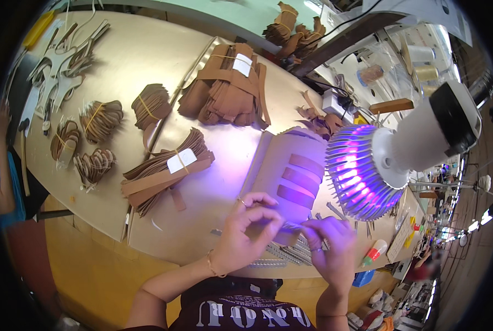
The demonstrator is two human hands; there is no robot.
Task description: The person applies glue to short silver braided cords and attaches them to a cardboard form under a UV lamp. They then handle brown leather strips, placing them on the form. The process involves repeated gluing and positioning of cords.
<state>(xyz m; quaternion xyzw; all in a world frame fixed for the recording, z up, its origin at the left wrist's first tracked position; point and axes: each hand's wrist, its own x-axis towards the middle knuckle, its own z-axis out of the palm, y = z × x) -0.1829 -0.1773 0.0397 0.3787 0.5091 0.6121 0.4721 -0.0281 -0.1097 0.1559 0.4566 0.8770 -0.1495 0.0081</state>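
My left hand (249,230) and my right hand (330,243) meet over the table's near edge, thumbs and fingers pinched. Between their fingertips is a small thin strip (293,226), lit purple; its exact kind is too small to tell. Just beyond the hands lies a light-brown stack of sheet material (268,165), with brown leather strips (297,175) laid across its top in a row. Below and between my hands, several grey chain-like strips (296,252) lie on the table, partly hidden by the fingers.
A purple-lit lamp (362,171) with a finned head hangs at the right, close to my right hand. Rubber-banded bundles of brown leather strips (166,171) and a larger bundle (227,94) lie beyond. White cut pieces (64,71) sit far left; thread spools (423,54) stand far right.
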